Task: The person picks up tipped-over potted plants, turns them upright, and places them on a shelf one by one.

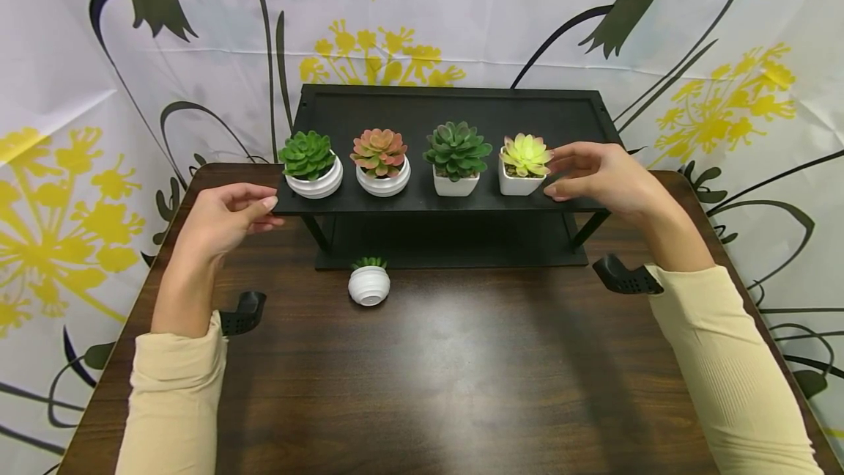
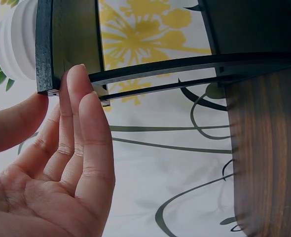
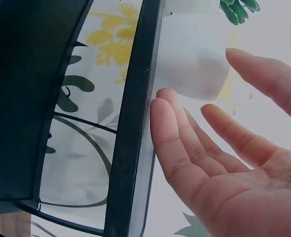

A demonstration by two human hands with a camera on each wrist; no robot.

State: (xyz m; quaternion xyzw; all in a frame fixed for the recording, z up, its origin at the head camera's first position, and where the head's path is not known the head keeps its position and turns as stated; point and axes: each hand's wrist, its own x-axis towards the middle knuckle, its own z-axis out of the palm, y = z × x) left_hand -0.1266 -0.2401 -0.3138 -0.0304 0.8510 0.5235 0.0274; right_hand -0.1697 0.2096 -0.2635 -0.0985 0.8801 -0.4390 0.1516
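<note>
A black two-level shelf (image 1: 455, 107) stands at the back of the table. My left hand (image 1: 220, 220) pinches its left front corner; the left wrist view shows the thumb against the board's edge and fingertips (image 2: 79, 79) beneath it. Along the top stand a green succulent (image 1: 308, 156) and a reddish one (image 1: 379, 152) in round white pots, then a dark green (image 1: 458, 151) and a yellow-green succulent (image 1: 526, 155) in square white pots. Beside the yellow-green one is my right hand (image 1: 603, 176), its fingers extended and spread; in the right wrist view the fingertips (image 3: 164, 111) are right by the white pot (image 3: 192, 59).
A smaller succulent in a round white pot (image 1: 369, 286) sits tilted on the brown wooden table (image 1: 448, 387), in front of the shelf's lower board (image 1: 455, 240). Behind the table hangs a white cloth (image 1: 422, 13) with yellow and dark flower prints.
</note>
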